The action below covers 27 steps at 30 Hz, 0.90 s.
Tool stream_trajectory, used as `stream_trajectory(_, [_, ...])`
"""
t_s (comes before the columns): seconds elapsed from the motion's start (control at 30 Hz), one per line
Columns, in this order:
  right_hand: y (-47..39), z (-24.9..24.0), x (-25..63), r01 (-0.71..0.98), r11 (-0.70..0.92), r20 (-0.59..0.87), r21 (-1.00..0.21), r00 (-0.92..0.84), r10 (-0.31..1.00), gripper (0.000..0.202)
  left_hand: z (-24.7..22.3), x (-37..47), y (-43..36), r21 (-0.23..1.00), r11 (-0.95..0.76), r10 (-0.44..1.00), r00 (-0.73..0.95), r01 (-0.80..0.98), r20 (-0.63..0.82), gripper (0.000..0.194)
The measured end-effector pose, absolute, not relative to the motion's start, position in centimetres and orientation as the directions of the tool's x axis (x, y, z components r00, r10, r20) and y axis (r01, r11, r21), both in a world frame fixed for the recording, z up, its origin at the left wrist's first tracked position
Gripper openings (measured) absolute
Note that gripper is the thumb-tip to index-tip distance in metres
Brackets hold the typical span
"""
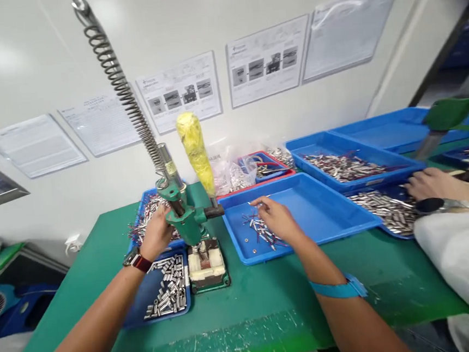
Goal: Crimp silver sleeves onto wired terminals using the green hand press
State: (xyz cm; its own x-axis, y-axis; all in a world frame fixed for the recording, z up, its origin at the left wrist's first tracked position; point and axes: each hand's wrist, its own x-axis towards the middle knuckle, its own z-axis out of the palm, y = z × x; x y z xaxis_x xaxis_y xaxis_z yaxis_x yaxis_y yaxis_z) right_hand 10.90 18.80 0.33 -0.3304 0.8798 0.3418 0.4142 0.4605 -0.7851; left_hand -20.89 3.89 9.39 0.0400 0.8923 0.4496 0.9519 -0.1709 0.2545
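My left hand (156,233) is at the left side of the green hand press (187,224), over the tray of wired parts (141,211); its fingertips are hidden behind the press. Over the blue tray (303,208), my right hand (276,216) has thumb and index finger close together around a small thin part (264,197). Below that hand lies a loose pile of small wired metal parts (264,233). The press has a yellow-wrapped handle (196,149) and a padded base (206,263). A dark blue tray (137,305) of metal cylinders (172,288) stands left of the base.
At the right, another person's hand (436,185) reaches over a tray of metal parts (389,212). Behind stand a tray of wired parts (340,166), a red tray (255,185) and plastic bags (228,171). Paper sheets (180,90) hang on the wall.
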Motion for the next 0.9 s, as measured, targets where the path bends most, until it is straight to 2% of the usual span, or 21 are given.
stream_trajectory(0.07, [18.7,0.4,10.9,0.411,0.455,0.344,-0.79,-0.317,0.884,0.032,10.8,-22.8,2.4,0.248,-0.026,0.843,-0.112,0.968,0.526,0.036])
stream_trajectory(0.13, [18.5,0.6,11.0,0.393,0.446,0.353,-0.804,-0.289,0.89,0.032,11.0,-24.5,0.0,0.296,0.081,0.847,-0.222,0.952,0.483,0.031])
stream_trajectory(0.2, [18.2,1.0,11.1,0.349,0.426,0.352,-0.835,-0.258,0.9,0.031,9.8,-26.0,-2.8,0.349,0.146,0.909,-0.265,0.926,0.323,0.023])
stream_trajectory(0.27, [17.5,1.5,11.0,0.261,0.389,0.328,-0.884,-0.247,0.912,0.03,7.6,-27.0,-5.6,0.357,0.199,0.956,-0.261,0.912,0.132,0.023])
stream_trajectory(0.33, [16.4,2.2,10.8,0.131,0.342,0.299,-0.93,-0.268,0.916,0.029,5.2,-27.8,-7.6,0.284,0.254,0.958,-0.281,0.924,0.057,0.026])
stream_trajectory(0.43, [14.2,2.8,10.0,-0.043,0.279,0.279,-0.959,-0.302,0.911,0.031,2.5,-28.6,-8.9,0.132,0.316,0.943,-0.327,0.939,0.068,0.03])
stream_trajectory(0.5, [12.6,2.6,9.3,-0.098,0.256,0.274,-0.962,-0.315,0.909,0.03,1.6,-28.9,-8.9,0.089,0.349,0.931,-0.356,0.933,0.078,0.028])
stream_trajectory(0.73, [6.7,0.1,6.1,-0.136,0.185,0.225,-0.973,-0.403,0.887,0.03,1.5,-28.9,-8.8,0.104,0.294,0.954,-0.298,0.95,0.023,0.02])
stream_trajectory(0.9, [3.9,-0.1,3.2,-0.001,0.31,0.266,-0.951,-0.521,0.812,0.026,0.6,-30.1,-9.4,0.223,0.26,0.966,-0.254,0.94,-0.054,0.017])
